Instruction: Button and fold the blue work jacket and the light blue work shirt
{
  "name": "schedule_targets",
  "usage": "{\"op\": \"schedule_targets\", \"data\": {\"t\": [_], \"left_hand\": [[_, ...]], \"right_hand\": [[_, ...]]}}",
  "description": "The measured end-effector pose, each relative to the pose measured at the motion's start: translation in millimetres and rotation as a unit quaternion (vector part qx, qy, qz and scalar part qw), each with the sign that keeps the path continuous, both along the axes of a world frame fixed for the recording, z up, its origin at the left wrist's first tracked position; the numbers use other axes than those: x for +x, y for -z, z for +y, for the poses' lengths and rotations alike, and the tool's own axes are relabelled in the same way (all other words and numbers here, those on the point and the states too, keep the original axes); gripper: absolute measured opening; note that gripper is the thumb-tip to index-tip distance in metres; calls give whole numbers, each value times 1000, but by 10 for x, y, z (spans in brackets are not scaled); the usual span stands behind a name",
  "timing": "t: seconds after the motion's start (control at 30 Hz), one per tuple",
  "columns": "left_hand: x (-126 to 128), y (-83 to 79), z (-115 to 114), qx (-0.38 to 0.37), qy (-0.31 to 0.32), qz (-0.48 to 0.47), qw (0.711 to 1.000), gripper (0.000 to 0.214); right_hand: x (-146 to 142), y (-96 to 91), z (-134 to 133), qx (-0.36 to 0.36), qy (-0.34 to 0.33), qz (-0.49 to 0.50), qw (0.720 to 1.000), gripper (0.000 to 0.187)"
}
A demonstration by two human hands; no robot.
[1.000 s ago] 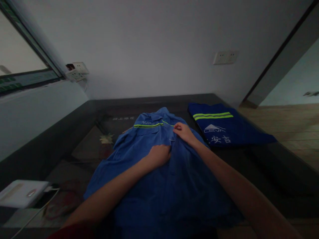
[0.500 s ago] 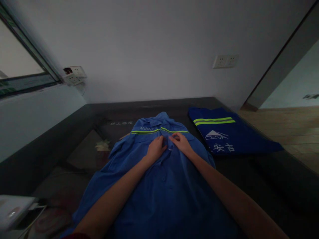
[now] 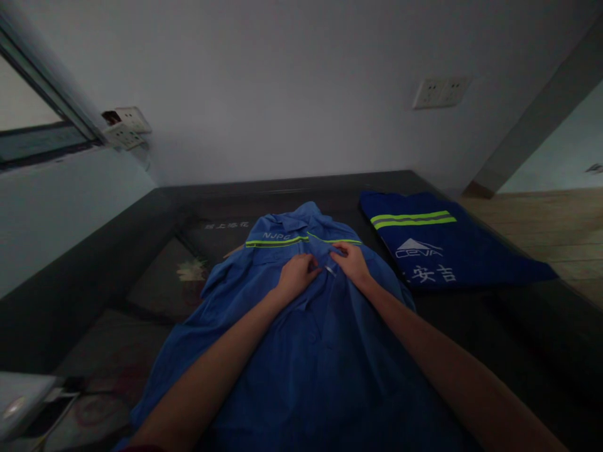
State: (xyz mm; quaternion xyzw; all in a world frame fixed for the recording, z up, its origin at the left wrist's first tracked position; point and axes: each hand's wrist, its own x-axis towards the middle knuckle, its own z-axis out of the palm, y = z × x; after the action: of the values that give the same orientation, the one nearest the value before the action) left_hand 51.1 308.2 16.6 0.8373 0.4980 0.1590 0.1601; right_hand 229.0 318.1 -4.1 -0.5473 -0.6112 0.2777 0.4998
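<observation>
A blue work jacket (image 3: pixel 277 342) lies spread on the dark table, collar towards the wall. It has a yellow-green stripe and white letters across the chest. My left hand (image 3: pixel 299 275) is closed on one edge of its front opening. On the other edge, just to the right, my right hand (image 3: pixel 351 263) pinches the cloth between thumb and fingers. The front gapes a little between the hands, and a small white mark (image 3: pixel 331 271) shows there. Lower on the front, buttons are only faintly visible.
A folded darker blue garment (image 3: pixel 424 242) with a reflective stripe and white lettering lies on the table (image 3: pixel 452 326) at right. A white device with a cable (image 3: pixel 23 402) sits at the near left. Wall sockets (image 3: pixel 440 92) and a window frame are behind.
My right hand has moved slightly right with its edge of the jacket, so the front opening is wider between my hands. The view has tilted and shifted a little.
</observation>
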Motion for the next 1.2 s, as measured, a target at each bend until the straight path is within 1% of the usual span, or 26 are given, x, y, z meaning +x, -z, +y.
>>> {"op": "schedule_targets", "data": {"t": [0.07, 0.13, 0.2, 0.27, 0.33, 0.43, 0.6, 0.67, 0.77, 0.87, 0.93, 1.07, 1.13, 1.2], "left_hand": [[-5, -3, -11, 13, 9, 2, 1000, 10], [-6, 3, -26, 28, 16, 4, 999, 11], [-5, 17, -34, 43, 24, 6, 999, 12], [-3, 38, -31, 50, 29, 7, 998, 13], [-3, 59, -19, 46, 26, -2, 999, 14], [-7, 85, 2, 26, 12, -35, 999, 12], [-20, 108, 30, -3, -1, -144, 990, 9], [-24, 107, 34, 0, -1, -188, 982, 8], [-25, 92, 30, 5, -12, -213, 977, 8], [-25, 71, 15, 14, -19, -215, 976, 9], [-23, 60, 5, 12, -22, -207, 978, 10], [-10, 47, -12, -10, -16, -145, 989, 12], [-2, 38, -21, -11, -4, -105, 994, 13], [5, 29, -29, -4, 9, -81, 997, 14]], "right_hand": [[-9, -37, -35, 18, 7, -5, 1000, 17], [-38, -81, -92, 67, 4, -34, 997, 18], [-81, -115, -155, 127, -22, -91, 987, 18], [-129, -129, -206, 154, -63, -156, 974, 17], [-165, -123, -236, 152, -94, -197, 964, 16], [-184, -103, -244, 151, -101, -203, 962, 14], [-157, -89, -230, 141, -79, -196, 967, 12], [-135, -81, -215, 123, -64, -201, 970, 14], [-93, -53, -179, 86, -40, -209, 973, 18], [-64, -17, -142, 48, -28, -220, 974, 20], [-56, -1, -127, 41, -26, -218, 975, 20], [-51, -7, -125, 66, -19, -142, 988, 15], [-49, -23, -134, 79, -13, -103, 991, 14], [-50, -40, -147, 85, -16, -88, 992, 14]]}}
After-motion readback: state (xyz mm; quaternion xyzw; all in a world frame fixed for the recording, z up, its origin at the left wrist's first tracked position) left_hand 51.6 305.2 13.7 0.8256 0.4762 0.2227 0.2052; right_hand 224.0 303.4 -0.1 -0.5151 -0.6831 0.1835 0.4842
